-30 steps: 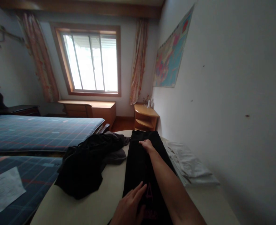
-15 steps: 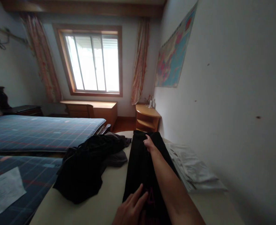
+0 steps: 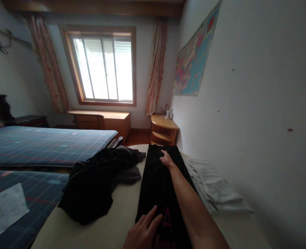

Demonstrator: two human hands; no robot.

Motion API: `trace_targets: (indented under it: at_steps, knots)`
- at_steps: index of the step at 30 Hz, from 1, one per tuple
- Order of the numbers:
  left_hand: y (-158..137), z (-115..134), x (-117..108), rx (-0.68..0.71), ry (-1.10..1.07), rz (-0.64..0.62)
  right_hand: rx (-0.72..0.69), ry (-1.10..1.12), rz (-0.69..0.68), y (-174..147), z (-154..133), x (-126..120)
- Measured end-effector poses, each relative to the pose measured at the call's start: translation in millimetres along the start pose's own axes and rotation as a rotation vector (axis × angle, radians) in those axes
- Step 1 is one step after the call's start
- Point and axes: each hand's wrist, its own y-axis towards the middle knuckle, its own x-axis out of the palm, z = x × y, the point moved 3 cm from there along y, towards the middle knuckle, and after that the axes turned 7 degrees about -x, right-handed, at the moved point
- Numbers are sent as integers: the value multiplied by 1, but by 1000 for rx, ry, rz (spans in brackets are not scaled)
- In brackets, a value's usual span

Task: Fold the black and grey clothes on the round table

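"Right hand [image 3: 166,159] moved?"
"Slightly, toward the far edge of the garment [image 3: 153,186]. Gripping or just resting, can't tell."
"Left hand [image 3: 142,231]?"
"Fingers loosely extended, nothing visibly grasped, near the pink print [image 3: 166,218]."
"Garment's where?"
"Lengthwise on the table [image 3: 122,211], between dark pile [image 3: 90,193] and white cloth [image 3: 215,186]."
"So, for the work?"
"Reach shifted; garment's lie looks about the same."
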Motion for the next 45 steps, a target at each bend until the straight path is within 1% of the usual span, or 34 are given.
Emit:
trace_targets:
  at_steps: [4,6,8,11,13,16,18,21,26,30,34,40,45]
  knots:
    - [1,0,-3,-37,-32,-35,12,-161,-56,-15,-14,-3]
    - [1,0,-7,-88,-47,-53,18,-234,-77,-24,-23,-5]
    - [2,0,-12,-144,-66,-79,62,-302,-90,-32,-32,-7]
    - [4,3,-19,-192,-102,-133,172,-386,-90,-40,-39,-16]
    - [6,5,-23,-216,-115,-167,241,-409,-129,-45,-40,-22]
    - [8,10,-29,-248,-132,-198,289,-401,-246,-53,-37,-29]
    - [9,13,-35,-256,-147,-215,280,-387,-297,-60,-36,-32]
    - [9,17,-42,-280,-159,-238,234,-351,-318,-70,-37,-33]
    - [10,20,-46,-321,-161,-237,160,-270,-284,-81,-36,-30]
    - [9,22,-48,-316,-163,-245,140,-211,-272,-86,-33,-30]
    - [10,24,-53,-326,-164,-268,127,-180,-211,-86,-33,-31]
    - [11,22,-54,-338,-177,-250,143,-147,-137,-78,-37,-27]
    - [9,23,-58,-372,-187,-230,208,-232,-95,-81,-33,-32]
